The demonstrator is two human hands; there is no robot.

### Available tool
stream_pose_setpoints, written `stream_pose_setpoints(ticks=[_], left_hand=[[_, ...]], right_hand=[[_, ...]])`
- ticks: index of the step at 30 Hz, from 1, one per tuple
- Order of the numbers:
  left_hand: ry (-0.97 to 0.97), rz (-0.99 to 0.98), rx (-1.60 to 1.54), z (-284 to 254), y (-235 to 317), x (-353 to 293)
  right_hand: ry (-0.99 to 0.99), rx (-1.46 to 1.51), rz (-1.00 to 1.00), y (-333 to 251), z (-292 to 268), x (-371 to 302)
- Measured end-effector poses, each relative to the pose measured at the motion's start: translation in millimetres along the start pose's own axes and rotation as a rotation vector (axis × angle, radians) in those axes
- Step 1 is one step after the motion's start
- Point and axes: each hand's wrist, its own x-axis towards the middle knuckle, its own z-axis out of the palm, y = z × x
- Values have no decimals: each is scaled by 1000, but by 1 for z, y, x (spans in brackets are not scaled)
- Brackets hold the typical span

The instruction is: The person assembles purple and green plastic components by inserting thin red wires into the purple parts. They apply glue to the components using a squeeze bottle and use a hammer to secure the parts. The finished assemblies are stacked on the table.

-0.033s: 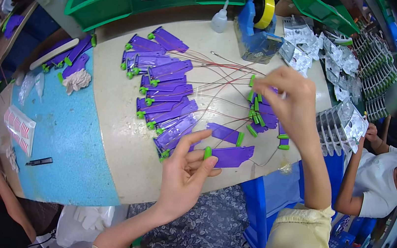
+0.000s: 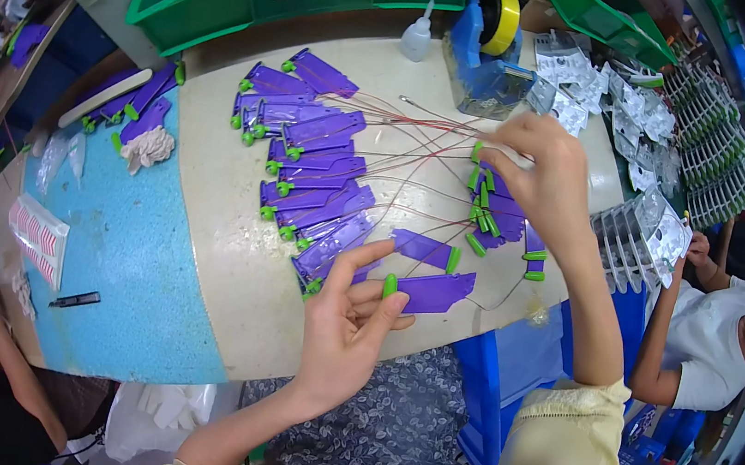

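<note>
My left hand [image 2: 344, 327] pinches a flat purple plastic piece [image 2: 437, 293] by its bright green end, holding it low over the near side of the table. Just beyond lies a second purple piece [image 2: 419, 247] with a green tip. My right hand [image 2: 543, 165] is curled, fingertips together, above a cluster of purple pieces [image 2: 506, 219] with green ends; whatever it grips is hidden. Thin red and dark wires [image 2: 420, 150] run from this cluster to an overlapping row of purple pieces with green knobs [image 2: 325, 129] at the left.
A blue tape dispenser [image 2: 485, 74] and a white nozzle bottle [image 2: 416, 38] stand at the back, beside a green bin [image 2: 232, 15]. Silvery packets [image 2: 569, 71] and stacked metal parts [image 2: 642, 238] lie right. A black pen-like object [image 2: 75, 299] rests on a blue mat [image 2: 140, 269]. Other people sit both sides.
The view has shifted very slightly. My right hand's fingers have lowered a little over the cluster; my left hand keeps its hold on the purple piece.
</note>
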Motion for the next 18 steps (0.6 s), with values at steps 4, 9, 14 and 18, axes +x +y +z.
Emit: stream_pose_setpoints(ticks=[4,9,14,18], left_hand=[[119,37,29,-7,6,-9],[181,70,-38,-16,14,-11],[206,9,-45,-33,7,-20],[217,-12,-105,-26,4,-29]], right_hand=[[-2,137,-129,-15,10,-3],[-506,684,360,-64,-10,-47],[-574,705,622,-54,-25,-59],[-376,519,427,-62,-21,-66]])
